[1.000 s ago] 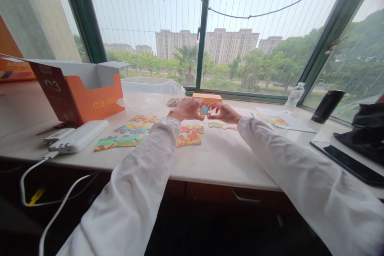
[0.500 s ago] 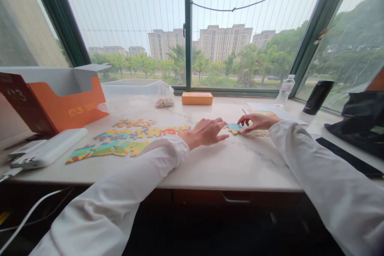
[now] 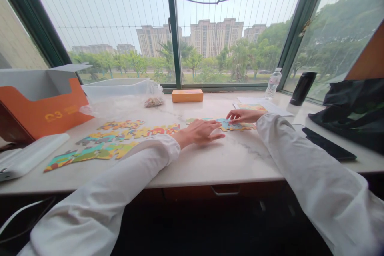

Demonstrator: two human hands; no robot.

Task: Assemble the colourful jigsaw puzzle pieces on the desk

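Colourful jigsaw pieces lie joined in strips (image 3: 120, 136) on the pale marble counter (image 3: 216, 160). A smaller joined strip (image 3: 231, 125) lies to their right. My left hand (image 3: 199, 132) rests flat on the counter beside that strip, fingers stretched out. My right hand (image 3: 243, 116) presses its fingertips down on the top of the same strip, fingers extended; I see nothing gripped in it. Both arms wear white sleeves.
An open orange box (image 3: 45, 104) and a white power bank (image 3: 30, 156) sit at the left. A clear plastic tub with a bag (image 3: 120, 92), a small orange box (image 3: 187, 95), a water bottle (image 3: 272, 84), a black flask (image 3: 301, 88), a phone (image 3: 328, 148) and a black bag (image 3: 354, 108) line the back and right.
Both hands held a piece together in the air, then came down to the counter. The piece now lies with the right-hand strip, and my left hand has flattened beside it.
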